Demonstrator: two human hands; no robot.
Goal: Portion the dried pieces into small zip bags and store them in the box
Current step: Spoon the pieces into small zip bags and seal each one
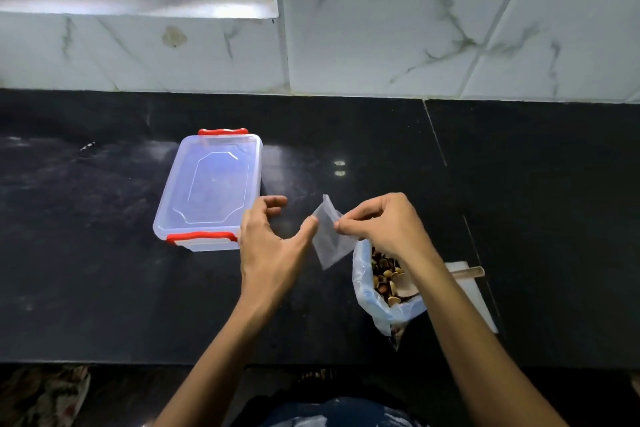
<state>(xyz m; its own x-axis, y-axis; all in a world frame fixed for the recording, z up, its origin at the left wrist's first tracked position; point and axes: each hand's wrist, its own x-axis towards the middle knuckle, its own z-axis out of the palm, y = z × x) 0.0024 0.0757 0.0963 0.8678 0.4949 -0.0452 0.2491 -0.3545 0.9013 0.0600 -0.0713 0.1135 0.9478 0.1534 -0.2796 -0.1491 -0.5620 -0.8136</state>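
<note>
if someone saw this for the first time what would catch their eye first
Probably the two hands at centre: the right hand pinches a small clear zip bag while the left hand spreads open beside it. Next, the clear box with red latches, lid on, at left on the black counter, and the open bag of dried pieces at right.

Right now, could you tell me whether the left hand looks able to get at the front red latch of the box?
Probably yes: the left hand is open, holds nothing, and hovers right beside the front red latch of the box, with nothing between them.
</note>
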